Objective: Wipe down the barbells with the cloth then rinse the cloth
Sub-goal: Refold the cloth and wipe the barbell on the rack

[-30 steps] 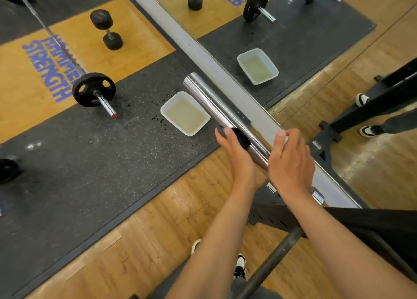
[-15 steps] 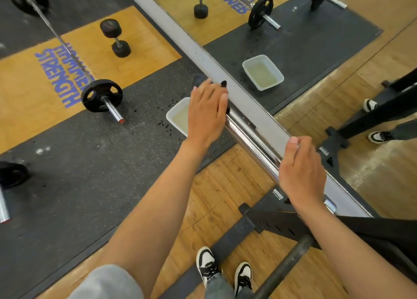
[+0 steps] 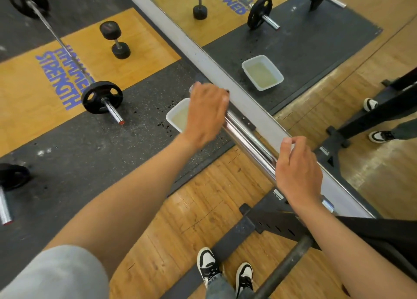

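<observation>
The chrome barbell sleeve point(image 3: 248, 141) runs diagonally along the foot of a wall mirror, held up on a black rack. My left hand point(image 3: 207, 113) is curled over the sleeve's far end and holds a dark cloth point(image 3: 227, 92) against it; only a sliver of cloth shows past my fingers. My right hand point(image 3: 297, 172) grips the bar near the inner end of the sleeve. A white tub of cloudy water point(image 3: 174, 116) sits on the black mat right under my left hand, partly hidden by it.
A loaded barbell point(image 3: 101, 97) and a black dumbbell point(image 3: 115, 39) lie on the lifting platform at the left. The mirror frame point(image 3: 203, 57) runs right behind the sleeve. The black rack base point(image 3: 282, 224) and my shoes point(image 3: 225, 269) are on the wood floor below.
My left hand slid with the cloth from beside my right hand out along the sleeve to its far end. My right hand kept its hold on the bar.
</observation>
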The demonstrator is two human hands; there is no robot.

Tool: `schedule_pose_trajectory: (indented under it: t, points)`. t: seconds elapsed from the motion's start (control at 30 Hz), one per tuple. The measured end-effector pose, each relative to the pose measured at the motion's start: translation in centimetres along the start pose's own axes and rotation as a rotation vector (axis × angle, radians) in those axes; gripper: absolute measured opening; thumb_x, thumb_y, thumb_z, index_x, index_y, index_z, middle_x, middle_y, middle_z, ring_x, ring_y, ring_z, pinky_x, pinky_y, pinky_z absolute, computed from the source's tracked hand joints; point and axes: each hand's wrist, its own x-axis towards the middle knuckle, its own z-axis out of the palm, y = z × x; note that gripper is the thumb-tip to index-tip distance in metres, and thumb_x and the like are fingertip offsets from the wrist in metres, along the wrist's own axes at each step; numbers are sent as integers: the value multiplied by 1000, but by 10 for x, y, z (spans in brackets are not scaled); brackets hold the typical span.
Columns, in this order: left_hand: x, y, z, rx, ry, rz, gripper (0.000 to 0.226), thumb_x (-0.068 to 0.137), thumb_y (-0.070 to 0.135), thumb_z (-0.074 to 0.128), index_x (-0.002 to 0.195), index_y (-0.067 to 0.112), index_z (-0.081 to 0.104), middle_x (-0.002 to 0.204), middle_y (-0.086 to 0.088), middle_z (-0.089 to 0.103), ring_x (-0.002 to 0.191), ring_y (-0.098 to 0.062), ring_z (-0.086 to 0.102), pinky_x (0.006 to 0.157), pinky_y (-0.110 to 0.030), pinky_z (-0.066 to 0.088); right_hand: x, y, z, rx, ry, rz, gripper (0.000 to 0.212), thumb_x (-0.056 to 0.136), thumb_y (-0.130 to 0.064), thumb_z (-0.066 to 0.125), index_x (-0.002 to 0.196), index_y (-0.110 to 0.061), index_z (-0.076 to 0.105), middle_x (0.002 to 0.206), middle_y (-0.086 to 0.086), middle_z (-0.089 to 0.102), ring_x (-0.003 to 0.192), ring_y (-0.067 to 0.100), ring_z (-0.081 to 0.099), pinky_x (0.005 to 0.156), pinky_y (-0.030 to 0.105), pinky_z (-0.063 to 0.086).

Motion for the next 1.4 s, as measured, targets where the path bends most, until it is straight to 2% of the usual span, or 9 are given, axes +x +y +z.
schedule_pose_trajectory:
  t: [0.17, 0.33, 0.47, 0.57, 0.73, 0.9, 1.07, 1.27, 1.4]
  points:
    - [-33, 21, 9, -70, -223, 467, 43, 111, 36, 24, 114, 21, 65, 107, 4, 63, 111, -16, 54, 115, -41, 30, 0, -1, 0, -6, 6, 7, 56, 105, -59, 14, 124, -18, 48, 104, 4, 60, 90, 22, 57, 77, 46, 52]
    - [19, -28, -9, 44, -26, -42, 64, 98, 75, 26, 92, 21, 60, 99, 7, 58, 108, -17, 49, 110, -42, 31, 0, 1, 1, -19, 14, -10, 59, 106, -60, 14, 125, -16, 49, 105, 6, 61, 90, 21, 57, 74, 43, 51]
    - [-46, 38, 16, -84, -89, 229, 61, 91, 77, 43, 102, 21, 66, 107, 4, 60, 111, -18, 51, 118, -43, 25, 0, -1, 1, -32, 9, -19, 54, 108, -54, 18, 127, -14, 48, 107, 8, 61, 91, 21, 54, 73, 37, 42]
    - [-35, 12, 15, -43, -110, 392, 53, 96, 66, 50, 116, 20, 67, 115, 2, 62, 116, -21, 53, 118, -41, 27, -1, -1, 3, -44, 6, -16, 55, 108, -55, 16, 126, -15, 48, 106, 7, 62, 90, 22, 56, 72, 36, 40]
    - [-4, 15, 9, -69, 102, -121, 53, 98, 67, 43, 90, 19, 63, 99, 6, 57, 112, -18, 49, 121, -41, 21, 0, 1, 3, -41, 4, -11, 55, 107, -58, 14, 125, -16, 47, 101, 6, 63, 87, 23, 57, 73, 39, 44]
    - [-63, 46, 22, -119, -113, 367, 55, 100, 63, 41, 117, 18, 67, 118, 2, 61, 120, -22, 51, 119, -45, 26, 1, 0, 4, -55, 3, -9, 57, 107, -59, 13, 123, -16, 47, 103, 8, 66, 87, 25, 58, 73, 40, 44]
    - [-5, 17, 16, -134, 106, -235, 53, 105, 60, 34, 103, 22, 70, 113, 6, 64, 136, -19, 44, 125, -44, 17, -1, -1, 3, -44, 13, -5, 59, 106, -60, 12, 123, -16, 48, 101, 7, 66, 86, 25, 60, 74, 42, 48]
    - [-92, 81, 39, -138, -6, 30, 52, 105, 55, 37, 134, 21, 62, 143, 1, 54, 151, -20, 29, 127, -46, 14, -3, -4, 1, -62, 6, -13, 55, 106, -60, 12, 115, -18, 47, 99, 9, 67, 88, 29, 60, 75, 45, 48]
    - [-77, 94, 41, -377, 107, -372, 55, 109, 47, 41, 158, 22, 37, 170, 4, 21, 159, -14, -2, 129, -46, 13, -4, -4, 2, -71, 27, 2, 66, 101, -67, 2, 115, -21, 46, 94, 3, 65, 80, 23, 58, 72, 43, 49]
